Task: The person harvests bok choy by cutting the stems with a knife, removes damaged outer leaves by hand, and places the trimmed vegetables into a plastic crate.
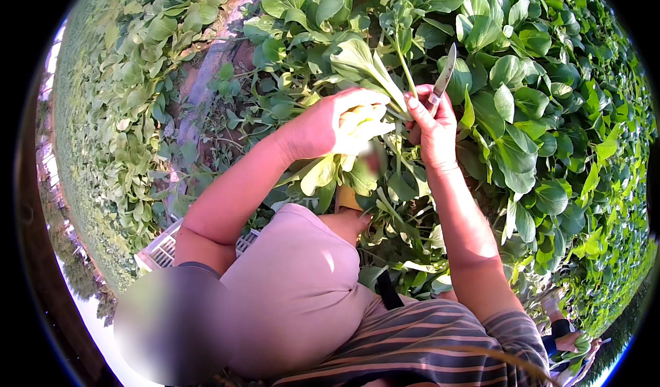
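My left hand [343, 119] grips a head of leafy greens that looks like pak choi [361, 132]. Its pale stalks lie under my fingers, and its leaves hang down toward my knee. Close beside it, my right hand [433, 121] holds a small knife [446, 71], with the blade pointing up and away from me. The thumb and forefinger of that same hand also pinch the base of a thin green shoot [406, 67]. Broad pale-stalked leaves [368, 67] rise between the two hands; which hand holds them I cannot tell.
Dense leafy plants [521, 103] grow ahead and to the right. A strip of plastic film [198, 90] runs along the ground at left, with another planted bed [129, 88] beyond. A white plastic crate [161, 248] stands behind my left arm. At lower right, another person's hands [570, 341] hold greens.
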Tool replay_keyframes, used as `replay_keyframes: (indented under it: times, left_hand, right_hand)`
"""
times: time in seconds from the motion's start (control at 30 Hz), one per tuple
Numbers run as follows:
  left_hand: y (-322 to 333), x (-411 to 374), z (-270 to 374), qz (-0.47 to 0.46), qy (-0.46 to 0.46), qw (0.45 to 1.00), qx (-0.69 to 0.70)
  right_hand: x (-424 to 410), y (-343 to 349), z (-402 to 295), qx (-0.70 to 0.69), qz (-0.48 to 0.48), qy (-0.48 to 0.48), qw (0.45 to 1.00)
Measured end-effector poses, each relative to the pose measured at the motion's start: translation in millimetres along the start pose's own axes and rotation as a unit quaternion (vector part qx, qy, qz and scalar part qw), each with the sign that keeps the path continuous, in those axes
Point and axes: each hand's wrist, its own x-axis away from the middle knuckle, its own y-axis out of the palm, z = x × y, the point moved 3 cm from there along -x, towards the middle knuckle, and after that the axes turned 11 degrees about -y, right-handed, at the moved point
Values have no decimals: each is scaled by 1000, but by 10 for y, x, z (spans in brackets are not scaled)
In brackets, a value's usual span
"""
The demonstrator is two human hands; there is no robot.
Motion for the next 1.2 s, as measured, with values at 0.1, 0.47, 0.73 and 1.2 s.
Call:
replay_keyframes:
  times: [0.1,0.47,0.73,1.2]
  left_hand:
    - [4,-20,-87,-19,-17,992,121]
    - [-21,26,-223,64,-33,961,269]
    - [-42,53,-178,-17,7,996,84]
    - [225,110,-23,112,266,910,-298]
  right_hand:
    - [61,36,15,107,-36,-141,984]
    - [19,4,150,-124,126,32,984]
    - [59,96,10,-117,-95,155,976]
    - [-59,-404,467,151,25,49,987]
